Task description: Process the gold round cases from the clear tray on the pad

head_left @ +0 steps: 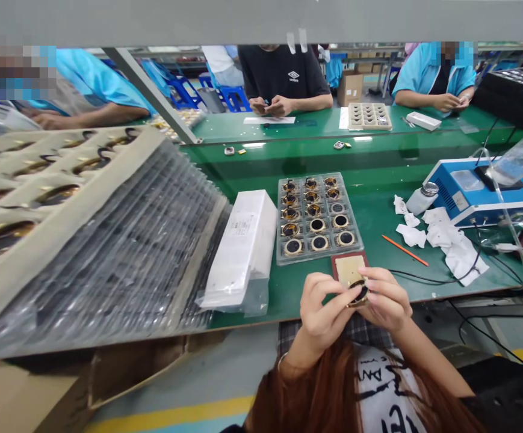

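Between both hands, just over the table's front edge, is a round gold-rimmed watch case (pixel 358 293) with a dark face. My left hand (pixel 327 308) pinches it from the left, a finger lying across its face. On the right side my right hand (pixel 386 296) grips its rim with the fingers curled. Right behind the hands lies a cream pad with a reddish-brown border (pixel 350 267), partly covered by the fingers. Farther back, a clear plastic tray (pixel 280 260) carries rows of similar round gold-rimmed parts, some dark-faced, others showing their insides.
A tall stack of plastic trays (pixel 108 252) fills the left, beside a long white box (pixel 243 240). To the right are an orange stick (pixel 404 250), crumpled tissues (pixel 442 231), a pump bottle (pixel 422 198), a blue machine (pixel 457 192) and cables. Several people sit across the green bench.
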Demonstrator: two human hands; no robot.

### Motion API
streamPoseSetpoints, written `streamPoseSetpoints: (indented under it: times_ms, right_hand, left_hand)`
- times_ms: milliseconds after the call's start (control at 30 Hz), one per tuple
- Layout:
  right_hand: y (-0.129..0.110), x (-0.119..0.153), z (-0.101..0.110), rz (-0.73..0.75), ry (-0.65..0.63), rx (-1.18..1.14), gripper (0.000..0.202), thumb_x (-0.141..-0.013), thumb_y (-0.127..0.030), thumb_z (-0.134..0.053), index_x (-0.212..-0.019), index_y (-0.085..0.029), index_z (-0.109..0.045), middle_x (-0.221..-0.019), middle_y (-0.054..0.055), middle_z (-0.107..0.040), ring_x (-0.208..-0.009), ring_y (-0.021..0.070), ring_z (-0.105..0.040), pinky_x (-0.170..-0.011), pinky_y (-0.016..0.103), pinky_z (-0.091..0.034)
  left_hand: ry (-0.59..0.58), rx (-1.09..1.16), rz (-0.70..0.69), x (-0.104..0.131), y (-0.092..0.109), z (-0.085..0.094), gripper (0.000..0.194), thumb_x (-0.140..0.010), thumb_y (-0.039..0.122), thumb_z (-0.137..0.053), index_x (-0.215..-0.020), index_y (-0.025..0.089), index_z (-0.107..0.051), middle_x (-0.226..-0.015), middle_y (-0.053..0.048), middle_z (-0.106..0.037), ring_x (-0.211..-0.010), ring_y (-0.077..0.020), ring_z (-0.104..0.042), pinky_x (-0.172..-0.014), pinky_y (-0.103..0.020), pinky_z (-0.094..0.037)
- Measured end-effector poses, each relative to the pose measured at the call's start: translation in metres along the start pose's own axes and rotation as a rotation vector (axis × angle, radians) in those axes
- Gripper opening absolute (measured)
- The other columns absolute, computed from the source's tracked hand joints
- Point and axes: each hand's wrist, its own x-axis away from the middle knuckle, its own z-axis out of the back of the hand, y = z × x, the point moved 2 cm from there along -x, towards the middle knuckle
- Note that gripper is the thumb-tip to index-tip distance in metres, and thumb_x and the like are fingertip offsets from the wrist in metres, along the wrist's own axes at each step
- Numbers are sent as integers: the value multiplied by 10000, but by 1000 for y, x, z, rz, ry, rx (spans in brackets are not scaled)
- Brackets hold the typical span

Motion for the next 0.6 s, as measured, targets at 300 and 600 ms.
streamPoseSetpoints:
  times_ms: [300, 600]
  right_hand:
    - [0, -35, 18, 2, -288, 133, 402, -793, -244, -729, -1187, -234, -652, -1084, 108, -720, -943, 235, -718, -832, 375, -612]
    - [32, -55, 17, -45, -701, 108, 285, -814, -216, -670, -1097, -212, -711, -1027, 92, -707, -927, 211, -681, -801, 346, -572]
  left_hand:
    - [-319, 864, 1068, 22, -32, -19, 445, -767, 583, -726, -895, 157, -703, -785, -24, -522, -649, -103, -468, -532, -200, -390]
    - [-522, 1592, 1529, 55, -30, -37, 365, -826, 506, -659, -1071, 300, -486, -529, 112, -378, -370, -37, -139, -375, -125, -127]
